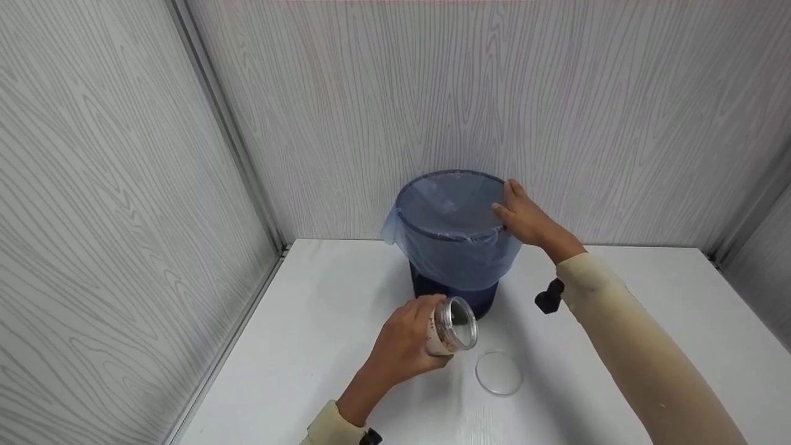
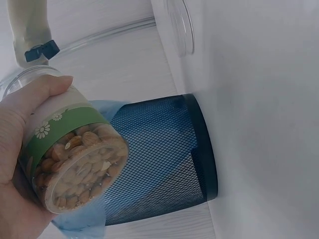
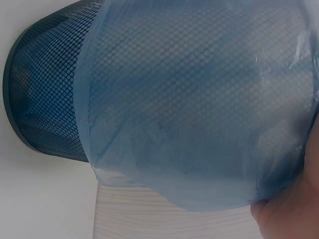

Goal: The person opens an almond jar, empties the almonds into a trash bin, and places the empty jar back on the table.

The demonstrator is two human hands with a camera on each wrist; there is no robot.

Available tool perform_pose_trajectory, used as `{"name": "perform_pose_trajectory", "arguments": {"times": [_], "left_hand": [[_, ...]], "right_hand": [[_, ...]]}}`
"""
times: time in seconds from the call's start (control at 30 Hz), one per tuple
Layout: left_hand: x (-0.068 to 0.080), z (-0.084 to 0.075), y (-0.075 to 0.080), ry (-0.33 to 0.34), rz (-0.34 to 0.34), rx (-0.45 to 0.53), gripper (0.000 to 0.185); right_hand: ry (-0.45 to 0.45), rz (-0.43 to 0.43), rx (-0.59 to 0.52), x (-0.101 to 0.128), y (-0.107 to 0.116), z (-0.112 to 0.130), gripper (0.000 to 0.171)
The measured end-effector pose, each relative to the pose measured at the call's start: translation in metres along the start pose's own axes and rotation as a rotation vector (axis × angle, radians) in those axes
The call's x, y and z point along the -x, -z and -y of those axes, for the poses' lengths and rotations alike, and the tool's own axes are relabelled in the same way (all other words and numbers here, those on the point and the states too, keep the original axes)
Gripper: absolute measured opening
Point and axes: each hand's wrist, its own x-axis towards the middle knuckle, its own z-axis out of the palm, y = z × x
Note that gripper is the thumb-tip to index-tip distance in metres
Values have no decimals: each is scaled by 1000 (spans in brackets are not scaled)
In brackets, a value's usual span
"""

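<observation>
Nearest the head camera is the cream right sleeve [image 1: 636, 346], reaching in from the lower right. Pale wood-grained walls [image 1: 463, 80] stand behind and at both sides of a white table [image 1: 309, 334]. Towards the far edge of the table is a dark mesh bin [image 3: 47, 84], lined with a thin blue bag [image 1: 460, 266] that folds over its rim and hangs down outside. A clear jar [image 2: 75, 142] with a green band is on the person's side of the bin, looking apart from it; its long axis is tilted, uncovered mouth up and to the right, base down and to the left. The left hand [image 1: 408, 337] is the nearer one to it, fingers and thumb wrapped around its side. The right hand [image 1: 525, 219] grips the bagged rim at the bin's right, seemingly thumb inside and fingers outside, some of them hidden. A clear round lid [image 1: 499, 372] lies flat on the table, just right of the jar. Smallest are the brown nuts [image 2: 79, 174], like almonds, at the jar's base end.
</observation>
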Motion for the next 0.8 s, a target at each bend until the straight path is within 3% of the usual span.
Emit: {"name": "perform_pose_trajectory", "arguments": {"times": [0.4,0.8], "left_hand": [[-1,-2,0,-2,3,-10,96],[-1,-1,4,-5,-17,-1,96]], "right_hand": [[-3,-61,-15,0,-3,-2,71],[-23,-56,-72,-2,-5,-3,68]]}}
